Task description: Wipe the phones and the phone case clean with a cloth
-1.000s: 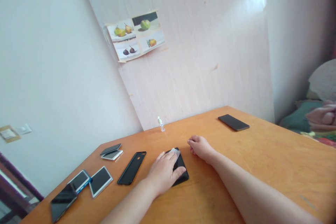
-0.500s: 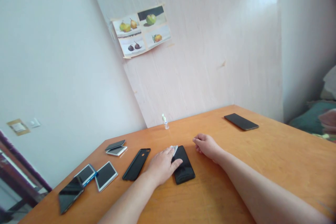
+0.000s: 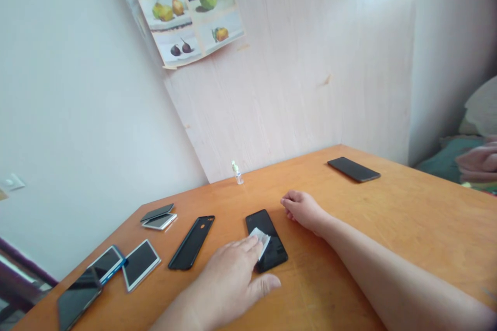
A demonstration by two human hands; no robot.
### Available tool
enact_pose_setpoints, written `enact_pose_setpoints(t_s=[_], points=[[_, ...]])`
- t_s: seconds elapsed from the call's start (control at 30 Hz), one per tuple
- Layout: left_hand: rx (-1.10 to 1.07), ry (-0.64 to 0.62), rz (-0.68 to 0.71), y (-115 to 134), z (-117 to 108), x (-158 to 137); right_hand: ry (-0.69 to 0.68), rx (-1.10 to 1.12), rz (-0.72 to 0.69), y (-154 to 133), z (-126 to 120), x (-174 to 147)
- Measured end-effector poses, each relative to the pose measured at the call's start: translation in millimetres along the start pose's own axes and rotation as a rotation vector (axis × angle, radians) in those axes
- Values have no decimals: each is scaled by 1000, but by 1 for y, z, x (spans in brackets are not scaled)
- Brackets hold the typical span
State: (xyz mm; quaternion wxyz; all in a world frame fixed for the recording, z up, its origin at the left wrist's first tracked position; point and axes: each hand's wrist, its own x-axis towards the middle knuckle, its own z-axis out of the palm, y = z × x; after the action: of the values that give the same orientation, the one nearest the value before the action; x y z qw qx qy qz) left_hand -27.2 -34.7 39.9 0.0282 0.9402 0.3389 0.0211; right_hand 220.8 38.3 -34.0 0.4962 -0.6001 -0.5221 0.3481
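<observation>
A dark phone (image 3: 276, 248) with a shiny surface lies on the wooden table in front of me. Across its middle, my left hand (image 3: 229, 274) presses a folded white wipe (image 3: 261, 240) under the fingertips, its thumb spread away to the side. To the right of the phone, my right hand (image 3: 303, 209) rests on the table with its fingers curled in, and nothing shows in it. Left of my left hand lies a black phone case (image 3: 192, 243) with its hollow side up.
More phones lie at the left: a dark one (image 3: 79, 297), a blue-edged one (image 3: 106, 264), a white-framed one (image 3: 142, 264) and a white one (image 3: 160, 221) under a dark flat piece (image 3: 157, 212). A small bottle (image 3: 236, 173) stands at the back; another dark phone (image 3: 353, 169) lies right.
My left hand has slid the wipe down the phone, from its upper left edge to its middle. My right hand keeps its place on the table. The view has shifted slightly.
</observation>
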Motion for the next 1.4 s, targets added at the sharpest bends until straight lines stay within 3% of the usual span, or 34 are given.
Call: enact_pose_setpoints(t_s=[0.2, 0.47, 0.57, 0.7, 0.77, 0.97, 1.03, 1.23, 1.3, 1.4], points=[[-43, 42, -88, -30, 18, 19, 0, -21, -6, -3, -1, -3], [-103, -74, 240, 18, -3, 5, 5, -70, -24, -1, 0, -1], [-72, -37, 182, 6, 6, 16, 0, -92, -34, -2, 0, -2], [-10, 11, -73, -26, 23, 32, -1, -118, -43, -4, 0, -3], [3, 26, -124, -32, 26, 34, 0, -130, -48, -5, 0, -4], [-2, -21, 127, -6, 20, 29, 21, -179, -78, -6, 0, -3], [6, -24, 100, -6, 22, 32, 27, -194, -88, -7, 0, -3], [26, 19, -219, -40, 33, 43, 29, -227, -106, -9, 0, -4], [19, 15, -192, -39, 32, 41, 31, -237, -111, -10, -1, -5], [-1, -14, -6, -22, 27, 37, 34, -251, -119, -12, -1, -6]])
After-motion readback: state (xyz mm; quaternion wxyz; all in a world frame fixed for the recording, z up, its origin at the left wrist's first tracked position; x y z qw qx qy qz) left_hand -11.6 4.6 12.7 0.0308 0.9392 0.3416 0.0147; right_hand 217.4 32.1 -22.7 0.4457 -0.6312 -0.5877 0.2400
